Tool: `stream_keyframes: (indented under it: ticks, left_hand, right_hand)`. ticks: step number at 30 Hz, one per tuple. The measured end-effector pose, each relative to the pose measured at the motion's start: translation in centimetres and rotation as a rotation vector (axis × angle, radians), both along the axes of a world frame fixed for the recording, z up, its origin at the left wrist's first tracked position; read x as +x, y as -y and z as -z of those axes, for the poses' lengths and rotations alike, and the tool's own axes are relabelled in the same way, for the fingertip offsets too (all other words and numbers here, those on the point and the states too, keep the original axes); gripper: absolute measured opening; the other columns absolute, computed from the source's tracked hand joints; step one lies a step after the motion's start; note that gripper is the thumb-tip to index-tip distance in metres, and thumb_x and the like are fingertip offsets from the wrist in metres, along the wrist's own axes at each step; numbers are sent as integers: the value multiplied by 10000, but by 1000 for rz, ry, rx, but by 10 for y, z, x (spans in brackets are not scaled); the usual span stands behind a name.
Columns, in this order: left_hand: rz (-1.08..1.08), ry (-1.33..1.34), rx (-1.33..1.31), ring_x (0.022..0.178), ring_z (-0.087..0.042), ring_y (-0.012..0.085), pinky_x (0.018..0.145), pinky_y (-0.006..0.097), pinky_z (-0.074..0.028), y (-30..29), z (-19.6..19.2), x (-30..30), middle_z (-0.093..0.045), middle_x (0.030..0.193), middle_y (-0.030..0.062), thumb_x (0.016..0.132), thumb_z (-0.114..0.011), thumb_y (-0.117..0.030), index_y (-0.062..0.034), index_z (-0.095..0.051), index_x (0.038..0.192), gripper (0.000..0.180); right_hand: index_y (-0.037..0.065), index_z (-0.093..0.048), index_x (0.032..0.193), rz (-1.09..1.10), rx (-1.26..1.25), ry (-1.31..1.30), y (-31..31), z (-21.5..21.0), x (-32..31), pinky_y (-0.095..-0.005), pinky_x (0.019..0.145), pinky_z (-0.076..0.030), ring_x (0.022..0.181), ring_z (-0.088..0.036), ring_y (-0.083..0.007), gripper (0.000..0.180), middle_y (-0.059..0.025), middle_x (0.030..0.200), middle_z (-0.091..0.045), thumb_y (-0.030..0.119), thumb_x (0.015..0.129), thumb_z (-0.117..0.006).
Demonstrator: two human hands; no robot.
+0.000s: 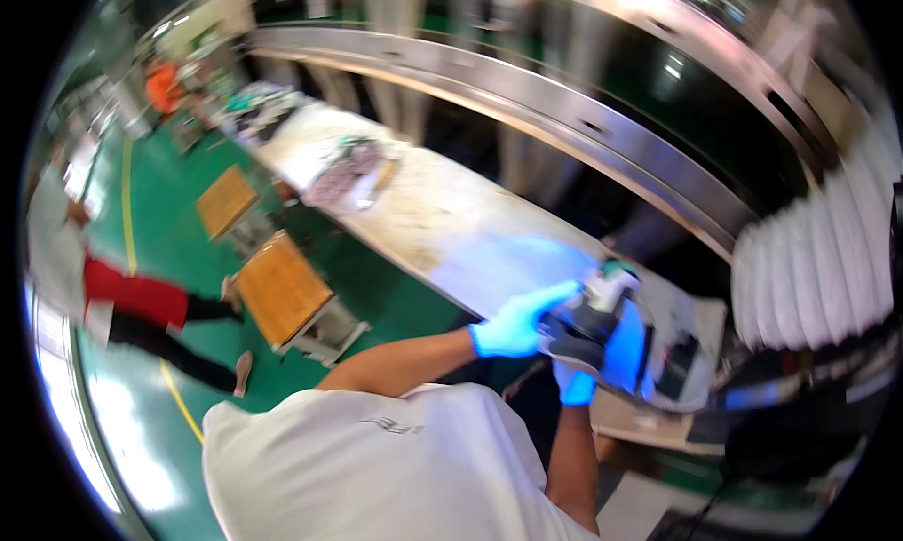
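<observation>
Two blue-gloved hands, left hand and right hand, wrap closed around a small grey-and-white boxy device held just above the long pale worktop. It looks rigid, light, best gripped by its sides.

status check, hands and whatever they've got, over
Left hand in blue glove gripping grey-and-white handheld device. Right hand in blue glove clasping it from below. Held over pale worn workbench. Nothing blocking.
</observation>
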State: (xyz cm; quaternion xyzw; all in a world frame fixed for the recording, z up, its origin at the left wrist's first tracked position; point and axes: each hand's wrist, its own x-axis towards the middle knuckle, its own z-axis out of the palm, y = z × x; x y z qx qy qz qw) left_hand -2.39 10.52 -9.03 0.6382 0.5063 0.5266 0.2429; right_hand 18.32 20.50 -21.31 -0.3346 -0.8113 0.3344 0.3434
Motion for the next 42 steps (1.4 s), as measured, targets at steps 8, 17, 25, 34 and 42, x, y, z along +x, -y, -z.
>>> stream_keyframes:
  ticks: [8, 17, 25, 34, 42]
  left_hand:
    - [58, 144, -174, 1405, -672, 287, 1145, 389, -558, 7, -28, 7, -583, 1680, 195, 937, -878, -135, -86, -323, 1788, 1018]
    - [69, 144, -205, 1459, -645, 328, 1136, 399, -571, 15, -32, 2, -516, 1747, 165, 853, -810, -44, -110, -347, 1785, 1043]
    - [-70, -2, -61, 1460, -635, 357, 1195, 451, -538, 16, -17, 14, -567, 1678, 200, 923, -816, -132, -94, -418, 1742, 911]
    - [56, 253, -547, 1443, -667, 373, 1212, 480, -534, 84, -60, 29, -616, 1613, 257, 760, -1066, -395, -69, -177, 1805, 1410]
    - [75, 170, -818, 1406, -700, 346, 1180, 440, -553, 142, 25, 46, -689, 1541, 223, 754, -1046, -312, -81, -188, 1808, 1378]
  right_hand:
    - [13, -724, 1436, 54, 151, 163, -8, 2, 9, -509, 1221, -495, 1340, -677, -363, 456, -190, 1451, -736, 137, 999, -776]
    - [56, -693, 1499, 32, 211, 304, -11, 1, 15, -522, 1294, -405, 1452, -599, -372, 480, -205, 1526, -687, 218, 1048, -702]
    - [117, -550, 1646, 3, 143, 377, -25, 28, 19, -480, 1346, -329, 1574, -485, -344, 630, -168, 1666, -587, 244, 1045, -691]
    - [33, -330, 1748, -42, -500, -205, 116, -123, 19, -475, 1217, -526, 1449, -632, -331, 1178, -193, 1595, -616, 280, 822, -1016]
    - [73, -366, 1743, -152, -945, -137, 177, -38, 60, -433, 1198, -534, 1411, -662, -295, 1145, -178, 1572, -642, 307, 825, -1010]
